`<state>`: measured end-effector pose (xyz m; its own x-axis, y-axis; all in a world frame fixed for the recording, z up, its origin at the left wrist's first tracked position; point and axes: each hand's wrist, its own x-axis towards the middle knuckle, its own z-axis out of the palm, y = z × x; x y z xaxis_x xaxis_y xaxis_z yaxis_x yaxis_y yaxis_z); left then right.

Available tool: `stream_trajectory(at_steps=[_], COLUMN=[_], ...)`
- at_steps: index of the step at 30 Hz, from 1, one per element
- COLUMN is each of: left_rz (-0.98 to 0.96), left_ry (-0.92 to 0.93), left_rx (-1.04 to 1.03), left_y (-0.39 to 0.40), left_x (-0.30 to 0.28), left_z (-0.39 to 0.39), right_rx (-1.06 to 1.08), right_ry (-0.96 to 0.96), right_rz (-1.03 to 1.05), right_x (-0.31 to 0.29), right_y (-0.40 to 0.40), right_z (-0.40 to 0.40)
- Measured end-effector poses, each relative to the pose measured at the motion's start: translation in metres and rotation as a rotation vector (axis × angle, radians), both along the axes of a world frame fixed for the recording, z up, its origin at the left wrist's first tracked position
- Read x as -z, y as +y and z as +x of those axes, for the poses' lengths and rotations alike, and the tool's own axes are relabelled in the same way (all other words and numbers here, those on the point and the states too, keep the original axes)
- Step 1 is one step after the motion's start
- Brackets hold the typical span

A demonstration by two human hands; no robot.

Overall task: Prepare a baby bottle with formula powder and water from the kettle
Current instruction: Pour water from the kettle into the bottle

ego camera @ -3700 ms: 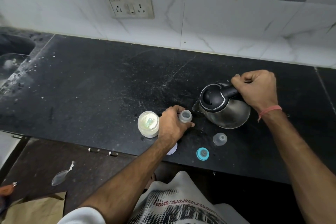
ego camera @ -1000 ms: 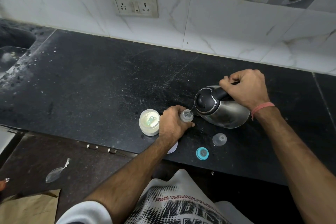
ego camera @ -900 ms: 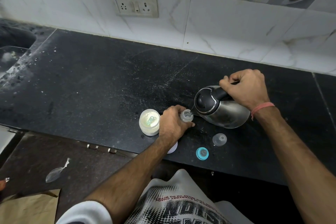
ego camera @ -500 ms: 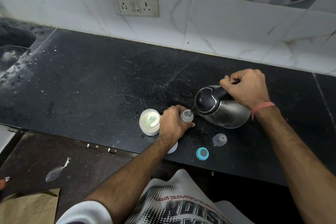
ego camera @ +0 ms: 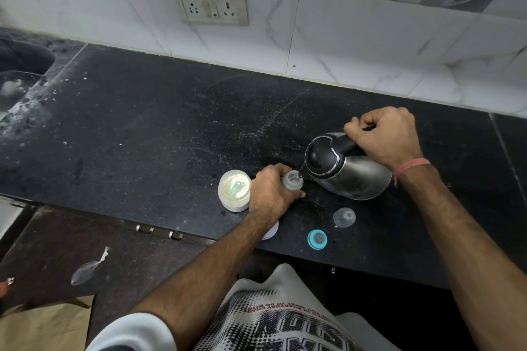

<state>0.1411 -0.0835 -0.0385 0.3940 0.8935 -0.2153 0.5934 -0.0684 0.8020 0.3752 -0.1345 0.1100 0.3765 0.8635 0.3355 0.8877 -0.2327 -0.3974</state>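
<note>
A clear baby bottle [ego camera: 292, 181] stands upright on the black counter [ego camera: 142, 134], its open mouth facing up. My left hand [ego camera: 269, 194] is wrapped around its body. A steel kettle [ego camera: 346, 169] with a black lid is tilted left, its spout right over the bottle's mouth. My right hand [ego camera: 382, 137] grips the kettle's black handle. Just left of my left hand stands an open jar of white formula powder [ego camera: 234, 190] with a pale green scoop lying in it.
A clear bottle cap [ego camera: 344, 217] and a blue ring with nipple [ego camera: 317, 239] lie near the counter's front edge. A white lid [ego camera: 270, 232] peeks out under my left wrist. A sink [ego camera: 17, 77] is at far left. A wall socket [ego camera: 209, 6] is behind.
Since 3.7 s ago the kettle has tipped left so its spout meets the bottle mouth. Over the last second both hands, kettle and bottle have stayed almost still.
</note>
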Motion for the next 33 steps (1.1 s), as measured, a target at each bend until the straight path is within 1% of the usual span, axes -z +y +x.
stream_trajectory(at_steps=[22,29,33], left_rz=[0.002,0.032,0.016], left_ry=[0.003,0.024,0.024], left_rx=[0.000,0.009,0.006], left_y=[0.0000,0.0004,-0.0003], left_x=[-0.0001,-0.0020,-0.0024], left_z=[-0.0007,-0.0010,-0.0009], right_rx=[0.004,0.022,0.032], right_ry=[0.011,-0.002,-0.013], right_rz=[-0.006,-0.004,-0.015], right_x=[0.0006,0.0000,0.0005], right_y=[0.0007,0.0018,0.0016], right_z=[0.0017,-0.0001,-0.0007])
